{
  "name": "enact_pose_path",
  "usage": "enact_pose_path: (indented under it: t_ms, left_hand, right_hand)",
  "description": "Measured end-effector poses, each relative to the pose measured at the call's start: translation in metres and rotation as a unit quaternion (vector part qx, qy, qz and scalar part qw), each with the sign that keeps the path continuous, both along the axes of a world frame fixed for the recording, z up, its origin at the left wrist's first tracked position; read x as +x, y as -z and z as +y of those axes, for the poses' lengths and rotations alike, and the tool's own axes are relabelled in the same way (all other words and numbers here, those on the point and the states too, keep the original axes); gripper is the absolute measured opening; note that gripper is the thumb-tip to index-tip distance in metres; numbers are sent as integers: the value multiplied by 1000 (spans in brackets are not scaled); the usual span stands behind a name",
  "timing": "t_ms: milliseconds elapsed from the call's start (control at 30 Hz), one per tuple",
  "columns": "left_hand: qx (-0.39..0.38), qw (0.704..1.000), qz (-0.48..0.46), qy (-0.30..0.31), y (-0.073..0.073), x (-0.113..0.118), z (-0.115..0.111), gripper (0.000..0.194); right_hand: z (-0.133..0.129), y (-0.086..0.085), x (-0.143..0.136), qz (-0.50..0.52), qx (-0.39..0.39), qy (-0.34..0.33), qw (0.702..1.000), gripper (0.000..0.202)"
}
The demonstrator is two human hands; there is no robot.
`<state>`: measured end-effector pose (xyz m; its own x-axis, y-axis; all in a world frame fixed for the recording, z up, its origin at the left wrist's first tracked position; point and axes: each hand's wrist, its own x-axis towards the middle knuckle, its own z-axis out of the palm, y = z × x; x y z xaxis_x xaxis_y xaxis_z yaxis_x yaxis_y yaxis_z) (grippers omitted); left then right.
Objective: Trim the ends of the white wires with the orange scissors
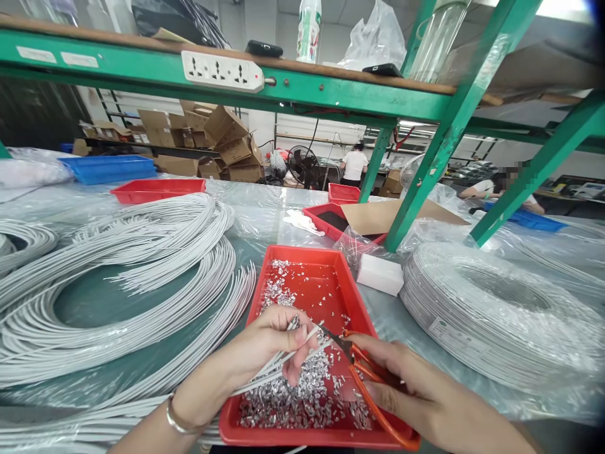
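My left hand [276,343] is closed around the ends of several thin white cables [271,372], and a small shiny piece shows near its fingertips. My right hand [411,378] grips orange-handled pliers [366,384], whose dark jaws meet a cable end close to the left fingers. Both hands are over a red tray [338,271] strewn with small silver metal pieces [302,391], piled most thickly at the near end. From the left hand the cables run down to the left, over the tray's rim. My fingers hide part of the cable ends.
Large coils of white cable [189,315] lie to the left. A plastic-wrapped cable coil [501,315] and a small white box [380,274] are on the right. A green shelf frame [331,94] crosses above the table. Two people [354,165] are farther back.
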<state>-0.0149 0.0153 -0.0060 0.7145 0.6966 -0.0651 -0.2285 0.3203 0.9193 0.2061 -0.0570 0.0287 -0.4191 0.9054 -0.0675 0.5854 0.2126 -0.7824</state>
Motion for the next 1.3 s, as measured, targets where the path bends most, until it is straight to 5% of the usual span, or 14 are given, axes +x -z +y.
enact_pose_path:
  t_ms: [133,267,400,600,867,1300]
  left_hand:
    - [-4,1000,-12,0,-1,-1,0,22]
    - [14,999,19,-35,-3,3,-4,26]
    - [37,997,28,-55,-2,5,-7,29]
    - [60,997,13,-44,1,4,-5,29]
    - [35,995,52,-80,-2,6,-5,28]
    - [-14,1000,12,-12,-1,3,-4,26]
  right_hand:
    - [12,4,-5,163,-69,1,984,30]
    - [24,4,-30,301,-56,89,948,28]
    - [34,7,-54,378,-61,91,919,21]
    - [40,22,-59,503,-221,58,833,43]
    - [35,9,-57,363,-67,134,920,22]
    - [37,5,-53,235,54,102,965,21]
